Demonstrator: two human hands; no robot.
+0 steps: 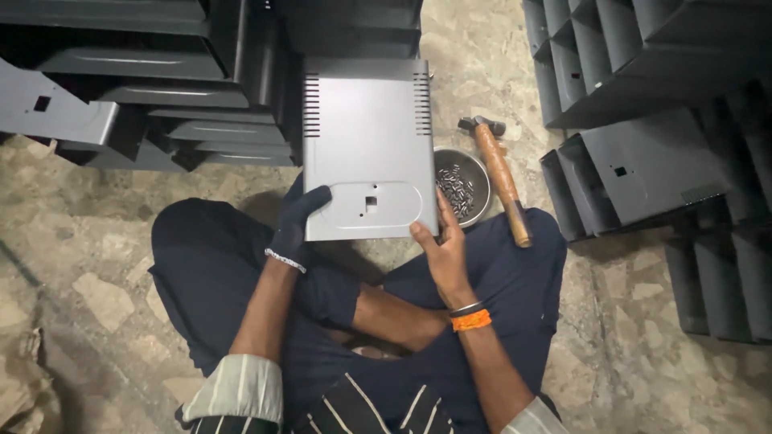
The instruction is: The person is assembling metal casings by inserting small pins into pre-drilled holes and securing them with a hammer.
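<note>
Seated cross-legged on stone floor [96,241]. Grey metal panel [366,137] at twelve o'clock over lap, gripped at near edge: gloved left hand [296,229] clasping its seven o'clock corner, bare right hand [441,249] pinching five o'clock corner. Hammer [500,173] and bowl of screws [465,186] at two o'clock.

No packages, labels, signs or screens in view. No printed or written markings visible on any surface shown.
</note>
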